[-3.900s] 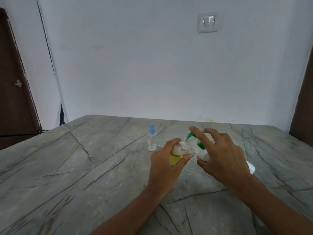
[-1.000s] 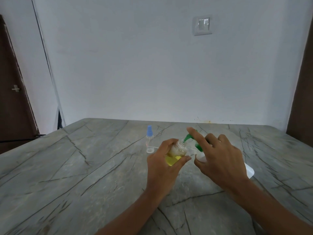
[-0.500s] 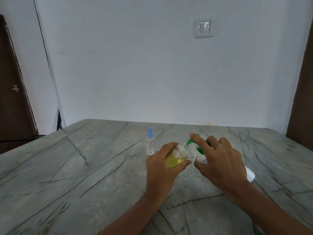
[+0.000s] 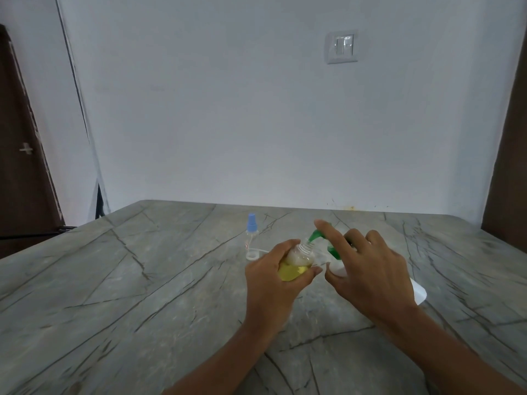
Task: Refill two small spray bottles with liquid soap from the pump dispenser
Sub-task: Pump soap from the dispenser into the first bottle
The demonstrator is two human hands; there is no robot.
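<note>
Fingers (image 4: 286,245) and thumb of the left hand (image 4: 271,286) curl round the uncapped spray bottle (image 4: 296,263), which is tilted at mid-table and about half full of yellow liquid. Right hand (image 4: 370,275) grips the tilted white pump dispenser (image 4: 338,270), its forefinger along the green nozzle (image 4: 315,235) at the bottle's neck. Grey table (image 4: 114,280) spreads wide to the left and near. Far left of the hands, a blue-capped spray bottle (image 4: 251,238) stands upright, its red mark unreadable.

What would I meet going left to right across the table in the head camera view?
Blue-capped spray bottle → left hand gripping the yellow-filled bottle → green pump spout → right hand → white base of the pump dispenser.
</note>
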